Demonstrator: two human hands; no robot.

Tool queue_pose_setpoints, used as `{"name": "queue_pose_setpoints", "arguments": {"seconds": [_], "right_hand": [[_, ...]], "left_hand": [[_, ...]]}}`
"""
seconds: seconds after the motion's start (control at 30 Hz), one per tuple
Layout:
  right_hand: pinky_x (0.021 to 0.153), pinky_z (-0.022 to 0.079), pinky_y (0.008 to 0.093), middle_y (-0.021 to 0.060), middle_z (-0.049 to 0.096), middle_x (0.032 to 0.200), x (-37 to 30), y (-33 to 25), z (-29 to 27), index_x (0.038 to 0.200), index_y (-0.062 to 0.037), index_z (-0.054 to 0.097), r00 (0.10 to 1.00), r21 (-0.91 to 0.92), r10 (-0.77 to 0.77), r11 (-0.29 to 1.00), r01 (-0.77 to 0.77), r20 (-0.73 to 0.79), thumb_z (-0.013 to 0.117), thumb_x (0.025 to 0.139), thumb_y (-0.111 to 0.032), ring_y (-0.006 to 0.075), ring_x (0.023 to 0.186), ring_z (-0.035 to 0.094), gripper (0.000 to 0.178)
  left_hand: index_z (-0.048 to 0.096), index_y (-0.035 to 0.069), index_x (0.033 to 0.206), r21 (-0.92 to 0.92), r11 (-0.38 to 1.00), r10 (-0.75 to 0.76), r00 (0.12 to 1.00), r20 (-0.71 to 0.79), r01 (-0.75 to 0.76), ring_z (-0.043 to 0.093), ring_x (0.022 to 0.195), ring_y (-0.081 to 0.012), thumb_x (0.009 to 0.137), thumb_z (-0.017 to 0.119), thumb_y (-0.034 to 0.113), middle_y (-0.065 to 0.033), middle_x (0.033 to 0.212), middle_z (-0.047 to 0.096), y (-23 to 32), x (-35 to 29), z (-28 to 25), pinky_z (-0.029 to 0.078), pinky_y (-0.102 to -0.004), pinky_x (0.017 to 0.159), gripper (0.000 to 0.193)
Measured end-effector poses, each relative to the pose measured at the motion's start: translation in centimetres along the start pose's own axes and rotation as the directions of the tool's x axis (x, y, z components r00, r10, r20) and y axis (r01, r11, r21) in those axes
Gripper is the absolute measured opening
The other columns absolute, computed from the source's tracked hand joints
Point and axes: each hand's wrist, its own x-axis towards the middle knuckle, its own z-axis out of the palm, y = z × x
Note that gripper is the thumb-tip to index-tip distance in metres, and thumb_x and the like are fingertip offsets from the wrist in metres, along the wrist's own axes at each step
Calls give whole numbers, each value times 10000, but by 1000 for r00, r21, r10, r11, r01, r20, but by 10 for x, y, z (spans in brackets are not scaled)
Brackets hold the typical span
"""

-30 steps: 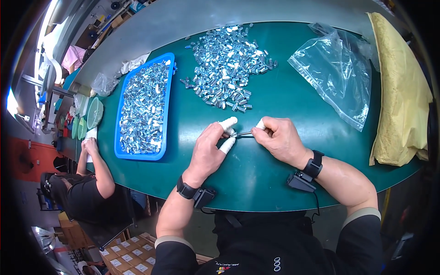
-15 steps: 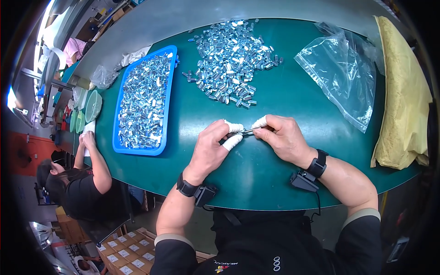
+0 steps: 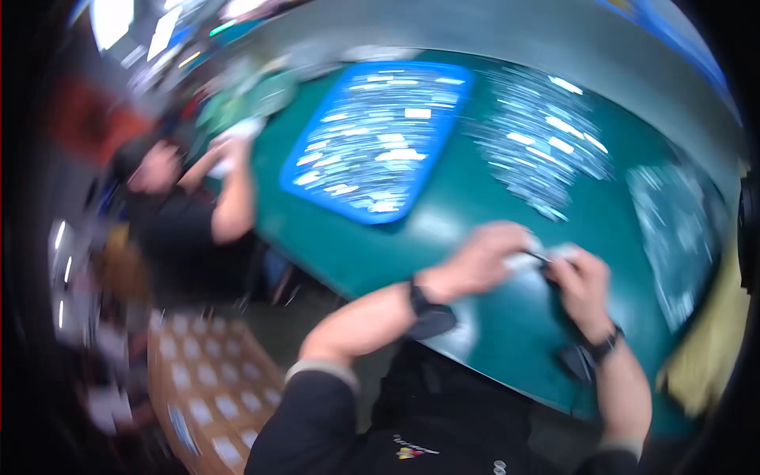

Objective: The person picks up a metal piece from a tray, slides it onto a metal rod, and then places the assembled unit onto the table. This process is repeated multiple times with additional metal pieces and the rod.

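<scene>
One dark rod (image 3: 539, 256) | right fingers (image 3: 564, 271) holding it | left fingers (image 3: 520, 260) narrow at its other end, grip blurred

Two wristbands (image 3: 419, 299), one thin rod (image 3: 538, 256), one blue tray (image 3: 459, 103) and one metal heap (image 3: 546, 142) show.

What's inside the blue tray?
The blue tray holds many silvery pieces, streaked by blur. Whatever lies beneath the top ones, tray bottom included, is covered and cannot be seen.

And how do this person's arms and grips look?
Short black sleeves with pale cuffs, black wrist straps bearing dark boxy units, and white finger wraps on the left grip and right grip. Motion blur hides finer detail.
</scene>
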Motion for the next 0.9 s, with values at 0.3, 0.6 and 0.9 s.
{"name": "queue_pose_setpoints", "arguments": {"seconds": [0.3,0.6,0.9], "right_hand": [[587,382,245,-18,573,731,-2,23,-9,925,-28,639,989,2,121,993,-121,-84,599,1027,-123,68,652,472,145],[611,390,244,-14,595,786,2,0,-14,964,-37,650,986,-88,125,987,-135,-109,594,1053,-230,77,675,501,219],[692,517,293,54,733,897,-6,-49,0,1081,-7,738,993,-198,90,975,-104,-81,618,1037,-218,136,752,642,246]], "left_hand": [[664,37,808,-120,993,-1,989,-145,-17,661,783,-346,815,743,138,-130,788,663,0,3,13,501,-450,664,128],[674,17,802,-220,975,-82,984,-157,46,676,692,-337,805,757,151,-142,729,684,0,7,21,496,-436,604,158],[674,17,805,-263,960,-141,979,-150,98,682,685,-321,812,759,139,-146,720,687,4,6,15,495,-425,601,148]]}}
